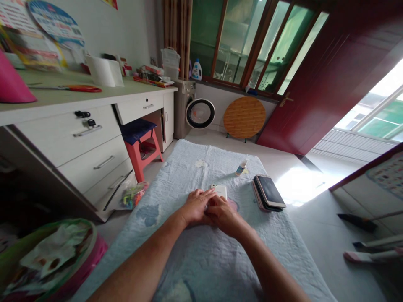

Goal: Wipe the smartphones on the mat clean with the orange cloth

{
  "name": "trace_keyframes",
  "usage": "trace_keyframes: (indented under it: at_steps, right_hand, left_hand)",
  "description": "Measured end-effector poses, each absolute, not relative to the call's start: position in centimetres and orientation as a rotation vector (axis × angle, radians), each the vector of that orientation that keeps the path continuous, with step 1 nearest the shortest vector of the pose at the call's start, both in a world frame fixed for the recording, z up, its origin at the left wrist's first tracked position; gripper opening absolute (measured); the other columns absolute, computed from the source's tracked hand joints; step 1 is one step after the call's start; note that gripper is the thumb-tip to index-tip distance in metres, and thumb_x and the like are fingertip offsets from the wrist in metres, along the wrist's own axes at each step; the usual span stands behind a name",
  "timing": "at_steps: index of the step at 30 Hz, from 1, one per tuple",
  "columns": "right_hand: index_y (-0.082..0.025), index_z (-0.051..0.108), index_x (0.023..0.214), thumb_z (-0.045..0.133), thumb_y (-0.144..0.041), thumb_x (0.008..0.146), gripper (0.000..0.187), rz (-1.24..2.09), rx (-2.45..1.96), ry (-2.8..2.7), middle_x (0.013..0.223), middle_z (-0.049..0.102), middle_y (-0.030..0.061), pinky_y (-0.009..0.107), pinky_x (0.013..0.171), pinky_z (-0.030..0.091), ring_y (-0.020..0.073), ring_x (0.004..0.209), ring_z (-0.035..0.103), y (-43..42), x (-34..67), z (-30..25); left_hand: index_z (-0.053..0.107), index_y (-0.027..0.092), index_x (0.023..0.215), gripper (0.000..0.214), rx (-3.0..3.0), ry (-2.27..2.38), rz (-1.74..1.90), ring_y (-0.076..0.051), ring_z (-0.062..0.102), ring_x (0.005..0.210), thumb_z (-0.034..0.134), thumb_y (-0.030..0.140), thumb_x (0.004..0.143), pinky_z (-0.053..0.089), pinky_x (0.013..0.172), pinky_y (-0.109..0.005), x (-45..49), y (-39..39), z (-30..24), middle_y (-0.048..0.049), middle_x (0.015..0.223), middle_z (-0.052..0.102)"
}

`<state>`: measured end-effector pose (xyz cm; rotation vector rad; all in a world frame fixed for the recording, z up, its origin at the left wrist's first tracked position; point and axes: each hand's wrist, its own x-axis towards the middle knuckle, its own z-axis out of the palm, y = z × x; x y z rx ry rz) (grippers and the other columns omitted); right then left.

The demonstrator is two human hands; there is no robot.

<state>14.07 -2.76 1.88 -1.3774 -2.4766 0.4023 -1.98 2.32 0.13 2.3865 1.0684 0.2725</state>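
Observation:
A pale blue quilted mat [201, 260] lies on the floor in front of me. Both my hands meet near its middle on a white phone [220, 190] that lies flat on the mat. My left hand [195, 205] rests with its fingers laid over the phone's near left corner. My right hand [223, 213] is curled against the phone's near edge, fingers closed on it. To the right, a stack of phones [268, 192] sits near the mat's edge, and a small bottle with a blue label [241, 168] lies further back.
A white desk with drawers [85, 138] runs along the left, with a red stool [141, 144] under it. A bin with rubbish [47, 260] stands at the near left. A washing machine [192, 111] and a round wooden board [244, 117] are at the back. Slippers [371, 251] lie at the right.

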Motion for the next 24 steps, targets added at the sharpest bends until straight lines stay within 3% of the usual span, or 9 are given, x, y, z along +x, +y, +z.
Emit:
trace_keyframes:
  at_steps: [7,18,24]
  right_hand:
    - [-0.022,0.073,0.080,0.061,-0.017,0.085,0.014,0.525,-1.376,-2.406,0.091,0.055,0.0034,0.027,0.083,0.039,0.0154,0.088,0.049,-3.6,14.7,2.3]
    - [-0.019,0.070,0.070,0.058,-0.008,0.080,0.019,0.705,-1.552,-2.298,0.087,0.055,0.0030,0.024,0.078,0.040,0.0146,0.087,0.052,-4.9,17.2,3.5]
    - [-0.019,0.068,0.075,0.058,-0.010,0.082,0.015,0.614,-1.557,-2.330,0.090,0.056,0.0034,0.023,0.075,0.039,0.0142,0.085,0.051,-5.1,16.5,3.1]
  left_hand:
    - [0.046,0.038,0.137,0.078,2.363,0.942,0.179,-0.030,0.038,0.129,0.073,0.039,0.063,0.029,0.108,-0.040,-2.9,3.0,0.9,0.0064,0.151,0.037]
    - [0.048,0.036,0.136,0.072,2.379,0.953,0.156,-0.030,0.037,0.131,0.064,0.035,0.066,0.028,0.109,-0.041,-2.9,3.2,0.6,0.0076,0.151,0.037]
    - [0.048,0.035,0.136,0.066,2.399,0.976,0.178,-0.026,0.038,0.130,0.056,0.027,0.071,0.028,0.110,-0.038,-2.7,3.0,0.3,0.0091,0.150,0.037]
